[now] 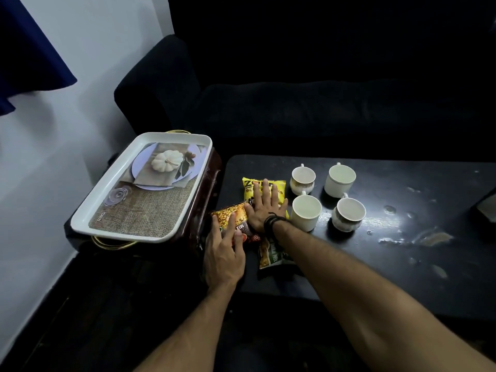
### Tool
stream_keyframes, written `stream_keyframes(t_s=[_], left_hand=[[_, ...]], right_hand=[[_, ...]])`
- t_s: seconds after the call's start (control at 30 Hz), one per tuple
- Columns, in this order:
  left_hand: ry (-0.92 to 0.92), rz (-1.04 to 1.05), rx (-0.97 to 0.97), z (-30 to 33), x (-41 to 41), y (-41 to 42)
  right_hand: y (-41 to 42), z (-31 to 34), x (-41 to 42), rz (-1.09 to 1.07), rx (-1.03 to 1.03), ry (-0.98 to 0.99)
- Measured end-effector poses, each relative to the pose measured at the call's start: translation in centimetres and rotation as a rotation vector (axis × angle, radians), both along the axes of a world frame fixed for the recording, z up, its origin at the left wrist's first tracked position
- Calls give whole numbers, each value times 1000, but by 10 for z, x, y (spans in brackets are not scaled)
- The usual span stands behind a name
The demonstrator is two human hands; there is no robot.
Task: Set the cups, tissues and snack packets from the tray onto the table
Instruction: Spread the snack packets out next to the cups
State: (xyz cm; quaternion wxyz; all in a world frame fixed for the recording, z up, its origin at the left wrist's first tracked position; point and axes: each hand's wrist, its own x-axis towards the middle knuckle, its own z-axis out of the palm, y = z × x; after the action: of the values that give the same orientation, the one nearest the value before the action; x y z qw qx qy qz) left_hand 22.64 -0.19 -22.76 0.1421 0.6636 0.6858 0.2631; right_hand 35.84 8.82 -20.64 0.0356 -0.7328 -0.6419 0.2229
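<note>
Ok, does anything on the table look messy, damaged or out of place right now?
The snack packets lie jumbled and overlapping at the table's left end, under the left hand and right hand. The dark table has scuffed, worn patches on its right side. The four cups stand upright; nothing looks spilled.

You've got a dark table (pixel 389 264), top scuffed w/ pale marks. On it: 4 cups (pixel 306 213) in a 2x2 cluster, upright, & 3 snack packets (pixel 268 186) lying flat just left of them, overlapping. Tray (pixel 112 183) sits on a separate dark stand (pixel 198 210) beside the table's left end.
</note>
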Motion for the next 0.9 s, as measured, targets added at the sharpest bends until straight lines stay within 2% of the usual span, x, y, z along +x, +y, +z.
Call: stream_keyframes(t_s=[0.2, 0.37, 0.57, 0.73, 0.8, 0.9], left_hand=[[3, -27, 13, -3, -1, 2], [40, -58, 15, -3, -2, 4], [77, -64, -1, -5, -2, 4], [112, -141, 12, -3, -2, 3], [107, -145, 4, -2, -2, 3], [97, -140, 3, -3, -2, 3]], right_hand=[[42, 12, 3, -13, -50, -37], [32, 8, -13, -14, 215, -82], [48, 0, -14, 41, -37, -38], [61, 7, -24, 80, -105, 5], [59, 10, -29, 92, -35, 52], [52, 11, -26, 49, 243, -1]])
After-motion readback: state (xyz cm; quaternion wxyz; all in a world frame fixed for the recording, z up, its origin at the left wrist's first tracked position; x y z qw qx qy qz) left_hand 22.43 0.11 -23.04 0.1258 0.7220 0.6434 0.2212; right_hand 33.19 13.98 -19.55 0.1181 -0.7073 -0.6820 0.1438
